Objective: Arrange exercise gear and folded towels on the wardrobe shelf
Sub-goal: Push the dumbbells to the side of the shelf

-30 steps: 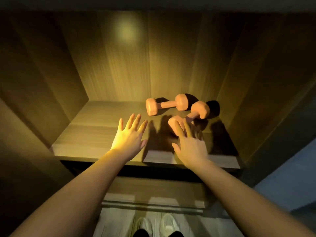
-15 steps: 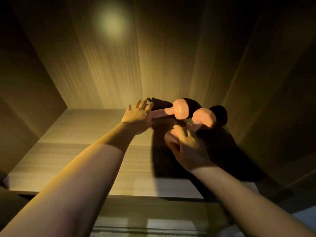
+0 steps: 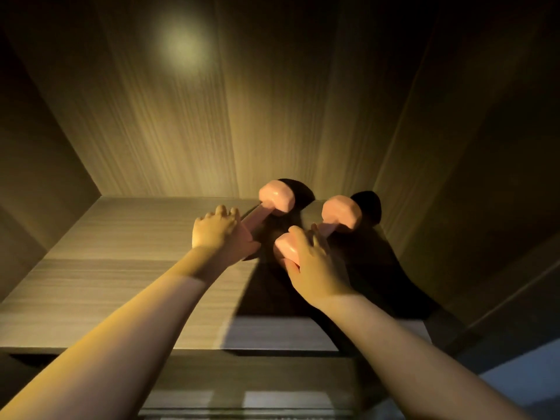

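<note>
At centre right on the shelf [image 3: 121, 268], the left hand [image 3: 221, 234] curls round the near end of the left dumbbell [image 3: 277, 200]. The right hand [image 3: 315, 268] clasps the near head of the right dumbbell [image 3: 341, 215]. Both look heavy, rigid and glossy, probably best gripped mid-bar.

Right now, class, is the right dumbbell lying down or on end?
Lying down: the right dumbbell stretches along the shelf, both heads showing; the right hand grips one.

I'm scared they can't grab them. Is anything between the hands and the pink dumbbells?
No, nothing visible is in the way. The left hand grips the left dumbbell at its handle, and the right hand holds the near head of the right dumbbell.
</note>
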{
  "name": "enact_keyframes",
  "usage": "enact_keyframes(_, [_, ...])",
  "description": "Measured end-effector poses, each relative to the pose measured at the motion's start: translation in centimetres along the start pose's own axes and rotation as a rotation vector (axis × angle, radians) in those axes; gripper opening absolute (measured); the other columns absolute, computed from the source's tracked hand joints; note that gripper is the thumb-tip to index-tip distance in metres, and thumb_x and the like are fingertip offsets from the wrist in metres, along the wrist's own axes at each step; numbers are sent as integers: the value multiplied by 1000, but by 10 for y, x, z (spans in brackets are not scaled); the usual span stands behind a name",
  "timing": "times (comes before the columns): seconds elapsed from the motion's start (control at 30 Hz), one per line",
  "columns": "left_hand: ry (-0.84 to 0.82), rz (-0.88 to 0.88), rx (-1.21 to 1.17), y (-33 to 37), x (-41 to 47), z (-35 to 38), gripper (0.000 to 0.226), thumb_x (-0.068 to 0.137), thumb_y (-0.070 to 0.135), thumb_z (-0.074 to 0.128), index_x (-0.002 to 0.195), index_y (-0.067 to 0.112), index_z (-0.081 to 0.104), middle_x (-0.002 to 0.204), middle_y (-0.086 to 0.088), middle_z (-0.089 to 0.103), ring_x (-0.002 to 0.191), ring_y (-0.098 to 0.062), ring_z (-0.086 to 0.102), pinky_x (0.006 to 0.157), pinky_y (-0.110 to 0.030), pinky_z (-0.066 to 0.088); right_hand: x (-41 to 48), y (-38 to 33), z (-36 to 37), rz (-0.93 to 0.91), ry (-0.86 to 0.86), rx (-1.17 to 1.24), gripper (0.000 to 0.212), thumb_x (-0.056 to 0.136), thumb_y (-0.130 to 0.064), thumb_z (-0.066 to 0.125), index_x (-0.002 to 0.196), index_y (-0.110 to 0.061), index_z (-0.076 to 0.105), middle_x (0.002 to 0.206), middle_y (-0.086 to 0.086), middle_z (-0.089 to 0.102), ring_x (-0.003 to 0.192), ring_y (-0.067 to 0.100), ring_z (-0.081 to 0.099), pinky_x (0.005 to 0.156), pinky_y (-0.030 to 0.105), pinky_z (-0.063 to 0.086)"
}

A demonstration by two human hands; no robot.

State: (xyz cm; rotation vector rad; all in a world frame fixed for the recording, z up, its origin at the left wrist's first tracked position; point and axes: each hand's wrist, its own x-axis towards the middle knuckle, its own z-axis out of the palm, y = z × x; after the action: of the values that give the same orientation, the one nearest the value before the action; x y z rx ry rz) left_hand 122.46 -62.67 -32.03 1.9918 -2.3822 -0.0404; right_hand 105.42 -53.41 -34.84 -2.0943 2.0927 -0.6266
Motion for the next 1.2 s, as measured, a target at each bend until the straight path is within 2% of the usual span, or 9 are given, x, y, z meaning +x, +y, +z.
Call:
enact_keyframes(0.13, [-99,147,-97,-12,-26,0,60,86,46,50,132,7,48,128,-15,48,122,-36,45,97,-45,41,-5,-3,-9,45,-21,-12,58,95,-26,57,145,-28,28,144,6,40,132,30,43,96,43,49])
enact_keyframes(0.2, [-63,179,-195,-16,-37,-2,52,87,42,52,122,5,50,107,-10,47,111,-36,50,87,-42,47,-6,-7,-12,85,-37,-29,60,92,-22,60,144,-27,30,142,5,43,131,31,43,94,43,50])
enact_keyframes(0.27, [-23,137,-225,-16,-46,1,48,86,44,56,116,6,50,99,-3,43,103,-32,51,82,-39,48,-5,-8,-14,136,-84,45,60,91,-13,61,142,-28,32,139,5,47,127,30,48,91,40,52])
enact_keyframes(0.5, [-70,-117,-181,-25,-58,10,69,81,66,57,124,14,46,118,-8,47,111,-30,49,88,-42,49,-5,6,-25,77,-289,234,58,93,-9,58,143,-29,35,145,7,39,130,28,42,100,37,39])
enact_keyframes(0.7, [-20,-205,-189,-46,-70,7,67,81,62,61,124,14,44,116,-8,45,111,-31,49,87,-42,49,4,-5,-26,-40,-448,403,55,90,-7,60,133,-34,42,134,-6,40,117,11,39,94,28,32])
enact_keyframes(0.97, [100,-330,-309,-82,-87,1,63,82,50,69,122,11,41,117,-13,42,111,-36,48,85,-49,49,24,-62,-1,-132,-587,512,53,88,-4,59,133,-27,43,129,-7,38,122,15,40,95,24,37])
enact_keyframes(1.03, [153,-334,-329,-93,-91,3,59,82,48,70,120,11,43,117,-14,44,110,-37,49,84,-51,50,30,-74,7,-172,-609,461,57,88,-1,59,136,-27,40,138,-4,32,133,20,33,103,31,31])
enact_keyframes(1.13, [180,-360,-339,-110,-90,3,58,83,45,70,122,12,42,119,-15,45,110,-37,50,83,-50,50,38,-86,17,-151,-603,291,67,89,-2,55,138,-40,30,158,-6,-1,147,33,8,113,57,24])
enact_keyframes(1.2, [196,-388,-339,-119,-88,2,61,85,44,68,127,10,39,120,-16,46,111,-37,50,82,-49,50,40,-89,21,-117,-599,267,68,90,-5,54,138,-44,26,158,-4,0,145,34,14,111,58,27])
